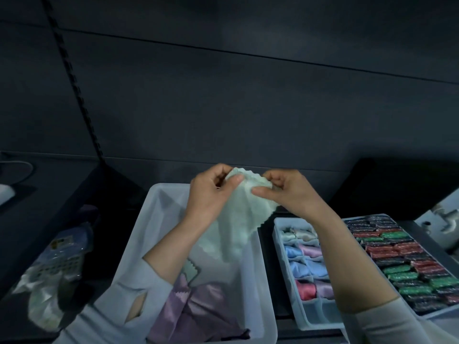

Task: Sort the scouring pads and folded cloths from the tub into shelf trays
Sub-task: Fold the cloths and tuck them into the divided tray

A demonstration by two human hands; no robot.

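Left hand (211, 194) and right hand (285, 192) each pinching top edge of pale green cloth (238, 219), cloth hanging above tub (255, 281), purple cloths (198, 309) inside tub, cloth tray (280, 244) right of tub, pad tray (387, 271) further right

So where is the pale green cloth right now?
In the head view's centre, the green cloth hangs above the tub, its top edge pinched by the left hand and right hand.

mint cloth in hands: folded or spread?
Spread, not folded: the mint cloth hangs loose from its top edge, pinched by left hand and right hand.
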